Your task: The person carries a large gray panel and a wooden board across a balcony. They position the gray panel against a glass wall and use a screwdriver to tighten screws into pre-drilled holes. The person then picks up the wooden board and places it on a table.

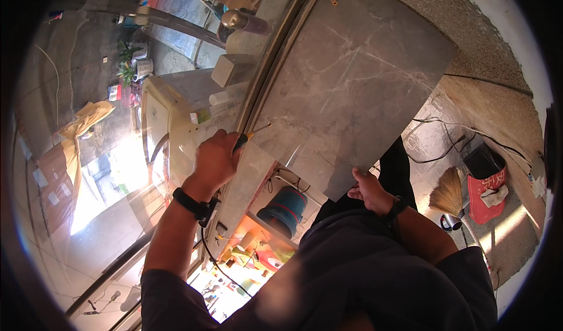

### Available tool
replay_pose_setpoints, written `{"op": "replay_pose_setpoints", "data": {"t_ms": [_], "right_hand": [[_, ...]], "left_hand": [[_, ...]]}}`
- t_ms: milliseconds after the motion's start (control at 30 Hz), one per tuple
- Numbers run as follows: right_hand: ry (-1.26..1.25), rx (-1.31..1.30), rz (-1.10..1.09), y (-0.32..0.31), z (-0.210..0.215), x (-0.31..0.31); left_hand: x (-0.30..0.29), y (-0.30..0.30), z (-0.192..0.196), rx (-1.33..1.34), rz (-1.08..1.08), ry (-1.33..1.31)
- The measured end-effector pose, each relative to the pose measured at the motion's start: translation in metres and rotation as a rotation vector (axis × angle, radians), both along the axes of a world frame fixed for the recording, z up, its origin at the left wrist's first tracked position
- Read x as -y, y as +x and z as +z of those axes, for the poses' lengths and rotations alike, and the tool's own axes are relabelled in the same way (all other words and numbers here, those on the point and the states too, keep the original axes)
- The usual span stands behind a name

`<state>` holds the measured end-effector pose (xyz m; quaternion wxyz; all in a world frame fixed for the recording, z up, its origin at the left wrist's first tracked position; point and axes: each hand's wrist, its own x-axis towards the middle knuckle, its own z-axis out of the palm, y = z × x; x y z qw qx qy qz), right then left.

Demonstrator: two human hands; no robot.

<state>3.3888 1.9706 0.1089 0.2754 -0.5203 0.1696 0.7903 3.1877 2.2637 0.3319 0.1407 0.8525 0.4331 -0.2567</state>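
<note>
A large grey panel [358, 67] with marble-like veins spreads out in front of me. My left hand [216, 158] is closed around a screwdriver [241, 140] with a black and yellow handle. The thin shaft points to the right, and its tip is over the panel near the left edge; whether it touches cannot be told. My right hand [372, 191] grips the panel's near edge, thumb on top and the other fingers partly hidden. At the far end of the panel lies a small orange ring-shaped piece [334, 2].
A dark metal track [275, 61] runs along the panel's left side. Beyond it stand a bottle [246, 22] and a pale box [230, 70]. Below me is a blue bucket [284, 210]. To the right are a straw broom [447, 193], a red bag [487, 196] and loose cables [451, 132].
</note>
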Motion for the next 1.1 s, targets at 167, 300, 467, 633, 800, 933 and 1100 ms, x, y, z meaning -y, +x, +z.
{"op": "replay_pose_setpoints", "data": {"t_ms": [167,300,467,633,800,933,1100], "right_hand": [[-0.003,0.009,-0.004,-0.002,0.000,0.001],[0.020,-0.003,0.001,-0.002,-0.001,0.001],[0.015,0.003,-0.010,-0.001,0.001,0.000],[0.015,-0.002,-0.009,0.001,0.004,-0.002],[0.020,0.007,-0.009,0.000,0.003,-0.001],[0.009,0.017,-0.005,-0.001,0.001,0.000],[-0.002,-0.002,-0.001,0.000,0.004,-0.002]], "left_hand": [[0.001,-0.006,0.000,0.185,0.426,-0.056],[-0.005,-0.006,0.003,0.114,0.929,-0.257],[-0.003,-0.006,0.003,0.087,0.133,-0.028],[-0.002,-0.010,0.004,0.134,-0.003,-0.007],[-0.005,-0.015,0.001,0.091,0.827,-0.256],[0.000,-0.012,-0.001,0.097,0.180,0.002],[0.000,-0.008,0.001,0.095,0.008,0.021]]}}
